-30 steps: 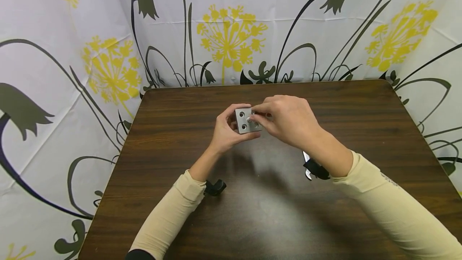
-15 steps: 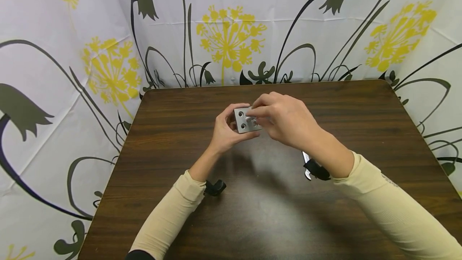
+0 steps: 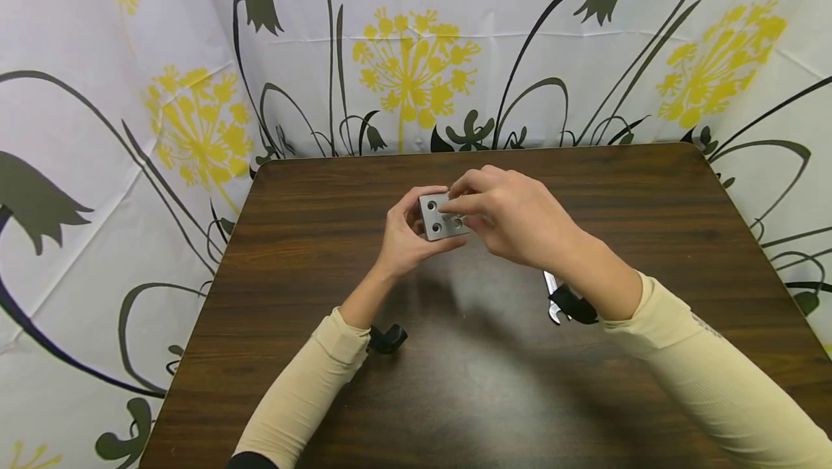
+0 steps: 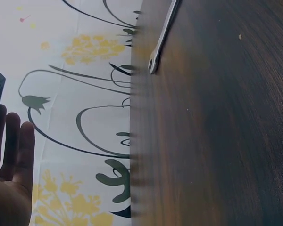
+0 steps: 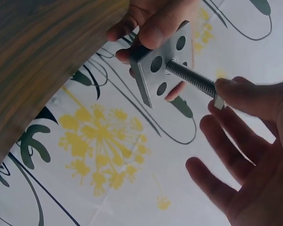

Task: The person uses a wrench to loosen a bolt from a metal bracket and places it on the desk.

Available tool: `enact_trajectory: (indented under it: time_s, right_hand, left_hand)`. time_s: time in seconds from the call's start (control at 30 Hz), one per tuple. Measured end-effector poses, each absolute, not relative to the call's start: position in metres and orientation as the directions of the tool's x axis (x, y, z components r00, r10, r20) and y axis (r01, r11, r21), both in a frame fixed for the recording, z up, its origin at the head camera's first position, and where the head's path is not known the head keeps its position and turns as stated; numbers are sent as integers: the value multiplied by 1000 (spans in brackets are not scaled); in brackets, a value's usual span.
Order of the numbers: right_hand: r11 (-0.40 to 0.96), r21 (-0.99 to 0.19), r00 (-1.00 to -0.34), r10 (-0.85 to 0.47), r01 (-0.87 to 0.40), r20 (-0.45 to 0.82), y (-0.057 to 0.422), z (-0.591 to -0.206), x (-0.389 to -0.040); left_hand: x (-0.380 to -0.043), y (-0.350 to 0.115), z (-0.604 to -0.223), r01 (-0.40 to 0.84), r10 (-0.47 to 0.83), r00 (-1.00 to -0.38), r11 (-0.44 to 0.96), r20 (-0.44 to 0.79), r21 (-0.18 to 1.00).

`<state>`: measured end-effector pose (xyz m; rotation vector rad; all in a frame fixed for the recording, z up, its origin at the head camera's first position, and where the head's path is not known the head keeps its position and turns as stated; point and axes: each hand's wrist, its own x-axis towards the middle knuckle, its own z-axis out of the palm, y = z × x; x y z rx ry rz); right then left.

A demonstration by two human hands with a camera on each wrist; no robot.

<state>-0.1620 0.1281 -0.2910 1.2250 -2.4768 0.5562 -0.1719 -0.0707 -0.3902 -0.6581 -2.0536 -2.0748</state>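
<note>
A grey square metal plate with several round holes is held above the table, gripped at its edges by my left hand. In the right wrist view a threaded bolt sticks through the middle of the plate. My right hand pinches the bolt's outer end between thumb and fingertips, while the other fingers stay spread. The left hand's fingers curl over the plate's top edge. In the left wrist view only the palm and fingers show.
The brown wooden table stands against a white curtain with yellow flowers. A silver wrench lies on it, partly hidden under my right wrist; the same wrench shows in the left wrist view. Black camera mounts sit on both wrists.
The right hand's fingers have shifted slightly left over the plate's face while still on the bolt. Plate and left hand have drifted a little left.
</note>
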Motion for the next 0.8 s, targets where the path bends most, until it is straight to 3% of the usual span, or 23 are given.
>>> enact_trajectory:
  time_s: [0.07,0.27,0.53,0.8]
  right_hand:
    - [564,-184,-578,-677,-805,455,127,-291,-162]
    - [685,-144,-659,-588,-714,470,124,-295,-160]
    - [573,-155,-573,-681,-805,455,128,-292,-162]
    - [678,-124,-639,-594,-725,489,125,-294,-160]
  left_hand:
    - [-172,-71,-390,404,195,-893,-50,406,913]
    - [-170,-70,-385,399,198,-895,-51,400,916]
    - [-169,-70,-385,397,197,-896,-48,398,917]
    - [-168,-71,-384,385,212,-897,-49,387,921]
